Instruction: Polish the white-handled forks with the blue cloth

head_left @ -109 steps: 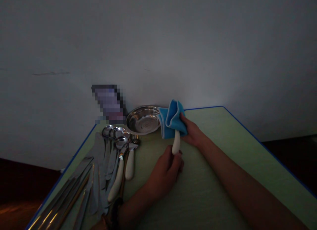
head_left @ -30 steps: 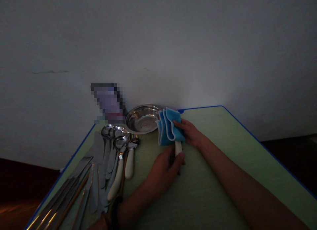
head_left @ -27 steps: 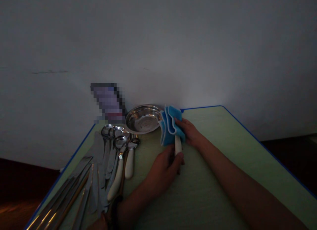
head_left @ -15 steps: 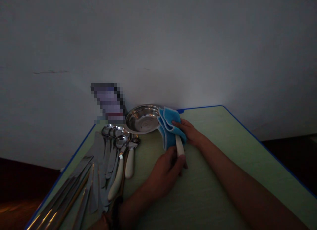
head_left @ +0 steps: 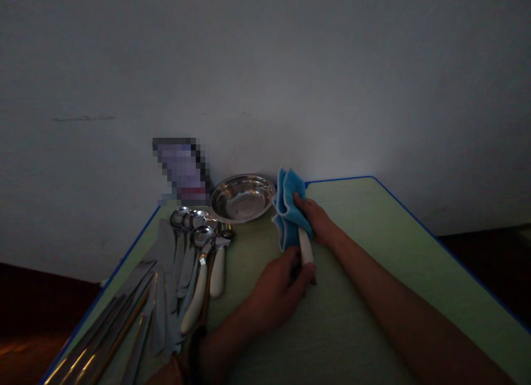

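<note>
One utensil with a smooth white handle (head_left: 306, 246) is held tilted over the pale green, blue-edged table (head_left: 365, 216), its other end hidden in folded light-blue cloth (head_left: 292, 192). The left hand (head_left: 279, 290) curls its fingers around the handle's lower part; the right hand (head_left: 317, 219) clasps the cloth, just right of the round, shiny metal bowl (head_left: 243, 204).

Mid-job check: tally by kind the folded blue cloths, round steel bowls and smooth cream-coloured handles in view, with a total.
Folded blue cloth: 1
Round steel bowl: 1
Smooth cream-coloured handles: 3 (one in the left hand, two on the green table)
Total: 5
</note>
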Tool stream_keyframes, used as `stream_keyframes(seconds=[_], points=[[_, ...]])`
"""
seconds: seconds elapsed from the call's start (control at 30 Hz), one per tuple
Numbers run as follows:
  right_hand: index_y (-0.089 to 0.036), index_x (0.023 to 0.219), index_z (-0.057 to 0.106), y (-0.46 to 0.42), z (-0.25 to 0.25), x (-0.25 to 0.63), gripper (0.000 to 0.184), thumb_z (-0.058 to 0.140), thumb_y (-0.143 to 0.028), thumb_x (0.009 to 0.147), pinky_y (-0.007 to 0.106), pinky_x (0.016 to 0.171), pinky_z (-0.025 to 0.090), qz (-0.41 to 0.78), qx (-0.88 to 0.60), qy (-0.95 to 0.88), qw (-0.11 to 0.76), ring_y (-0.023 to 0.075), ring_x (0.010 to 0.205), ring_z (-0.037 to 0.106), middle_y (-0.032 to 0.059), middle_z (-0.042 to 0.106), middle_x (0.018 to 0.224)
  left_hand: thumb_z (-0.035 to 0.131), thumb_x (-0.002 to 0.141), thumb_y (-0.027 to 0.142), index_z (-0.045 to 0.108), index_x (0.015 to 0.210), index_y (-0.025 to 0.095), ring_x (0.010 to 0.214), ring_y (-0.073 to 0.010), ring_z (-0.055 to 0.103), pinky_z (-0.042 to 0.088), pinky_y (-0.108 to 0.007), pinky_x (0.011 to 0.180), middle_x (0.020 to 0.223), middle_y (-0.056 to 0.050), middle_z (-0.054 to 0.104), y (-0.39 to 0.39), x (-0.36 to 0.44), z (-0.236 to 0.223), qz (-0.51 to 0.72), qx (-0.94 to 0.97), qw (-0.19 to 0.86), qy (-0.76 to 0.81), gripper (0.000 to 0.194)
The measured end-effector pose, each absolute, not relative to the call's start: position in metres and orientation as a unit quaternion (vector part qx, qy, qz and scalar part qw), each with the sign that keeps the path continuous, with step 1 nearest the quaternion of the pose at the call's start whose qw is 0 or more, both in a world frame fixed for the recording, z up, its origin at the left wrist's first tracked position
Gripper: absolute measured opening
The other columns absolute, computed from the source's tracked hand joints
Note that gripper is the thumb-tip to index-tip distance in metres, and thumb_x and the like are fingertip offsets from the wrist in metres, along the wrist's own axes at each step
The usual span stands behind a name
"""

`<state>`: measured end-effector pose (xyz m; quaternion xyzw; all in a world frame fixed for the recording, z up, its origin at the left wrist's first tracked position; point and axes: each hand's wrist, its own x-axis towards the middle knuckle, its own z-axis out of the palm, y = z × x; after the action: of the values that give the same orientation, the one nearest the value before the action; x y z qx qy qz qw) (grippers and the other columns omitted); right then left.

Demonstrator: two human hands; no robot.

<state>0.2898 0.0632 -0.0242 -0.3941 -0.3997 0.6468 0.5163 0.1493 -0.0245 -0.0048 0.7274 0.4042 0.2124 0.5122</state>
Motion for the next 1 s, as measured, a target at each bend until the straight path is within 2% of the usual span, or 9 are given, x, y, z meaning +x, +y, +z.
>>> stream_keyframes(seconds=[0.1, 0.23, 0.5, 0.73, 1.0], points=[[-0.016, 0.076, 0.068, 0.0633, -0.0208, 0.2911, 0.048, 0.053, -0.062, 0.07, 0.026, 0.061, 0.044, 0.609, -0.453, -0.417, 0.5, 0.0137, 0.056, 0.056, -0.0005, 0.064, 0.058, 0.039, 0.091, 0.035, 0.049, 0.099, 0.017, 0.066, -0.0125, 0.055, 0.042, -0.025, 0.062, 0.08, -0.001, 0.061, -0.0253, 0.149, -0.0044, 0.219, 0.728, 0.517, 0.393, 0.022], [-0.015, 0.078, 0.069, 0.0648, -0.0208, 0.2918, 0.053, 0.049, -0.064, 0.072, 0.029, 0.068, 0.046, 0.613, -0.455, -0.407, 0.502, 0.0169, 0.063, 0.06, 0.0025, 0.067, 0.063, 0.04, 0.09, 0.035, 0.048, 0.1, 0.018, 0.065, -0.0125, 0.055, 0.042, -0.025, 0.061, 0.08, -0.001, 0.06, -0.0258, 0.149, -0.0034, 0.22, 0.721, 0.525, 0.395, 0.021], [-0.015, 0.08, 0.066, 0.0653, -0.0257, 0.2891, 0.031, 0.061, -0.044, 0.073, 0.028, 0.061, 0.048, 0.688, -0.382, -0.352, 0.508, 0.0136, 0.053, 0.058, 0.0013, 0.067, 0.061, 0.037, 0.091, 0.035, 0.049, 0.083, 0.017, 0.063, -0.0114, 0.053, 0.043, -0.024, 0.06, 0.073, 0.001, 0.054, -0.027, 0.1498, -0.0052, 0.246, 0.702, 0.533, 0.404, 0.023], [-0.016, 0.086, 0.065, 0.0642, -0.0273, 0.2919, 0.023, 0.067, -0.032, 0.069, 0.028, 0.068, 0.049, 0.714, -0.325, -0.383, 0.488, 0.0134, 0.062, 0.061, 0.002, 0.07, 0.073, 0.038, 0.091, 0.034, 0.05, 0.082, 0.017, 0.061, -0.0112, 0.052, 0.042, -0.023, 0.059, 0.071, 0.001, 0.053, -0.0269, 0.1501, -0.0037, 0.256, 0.698, 0.525, 0.414, 0.023], [-0.016, 0.082, 0.066, 0.063, -0.0226, 0.2877, 0.037, 0.058, -0.051, 0.073, 0.03, 0.073, 0.049, 0.677, -0.38, -0.346, 0.527, 0.0181, 0.076, 0.064, 0.0033, 0.069, 0.07, 0.039, 0.09, 0.035, 0.049, 0.091, 0.017, 0.06, -0.0116, 0.054, 0.043, -0.023, 0.057, 0.072, 0.001, 0.056, -0.0251, 0.1494, -0.0033, 0.243, 0.703, 0.524, 0.414, 0.021]])
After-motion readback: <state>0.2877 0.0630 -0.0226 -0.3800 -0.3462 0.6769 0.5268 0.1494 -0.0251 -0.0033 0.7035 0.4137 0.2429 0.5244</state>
